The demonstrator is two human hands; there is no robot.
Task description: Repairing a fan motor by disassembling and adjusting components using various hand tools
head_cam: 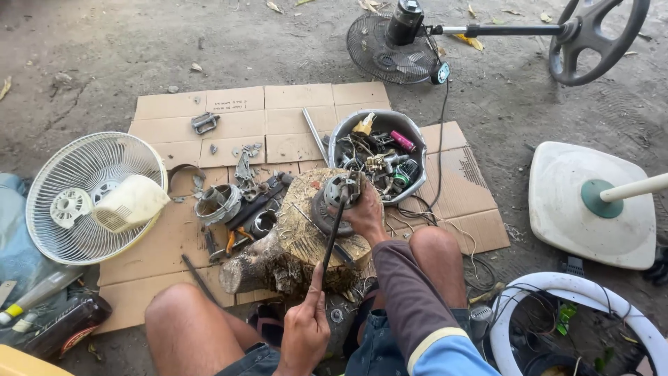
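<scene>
Bracing the fan motor [339, 195] on the tree stump [296, 244], the right hand [365, 212] is clasping it steady while the left hand [305, 327] is gripping a dark rod [332, 233] driven into it.

A rough wooden stump [299, 244] sits on matt brown cardboard [278, 118]; the motor [337, 195] is dull metal, the bowl [379, 125] dented shiny metal.

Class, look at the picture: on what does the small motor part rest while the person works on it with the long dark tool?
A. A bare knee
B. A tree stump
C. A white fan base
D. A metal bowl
B: the motor part, steadied by the right hand, sits on top of the tree stump, while the left hand holds the long dark tool against it.
</scene>
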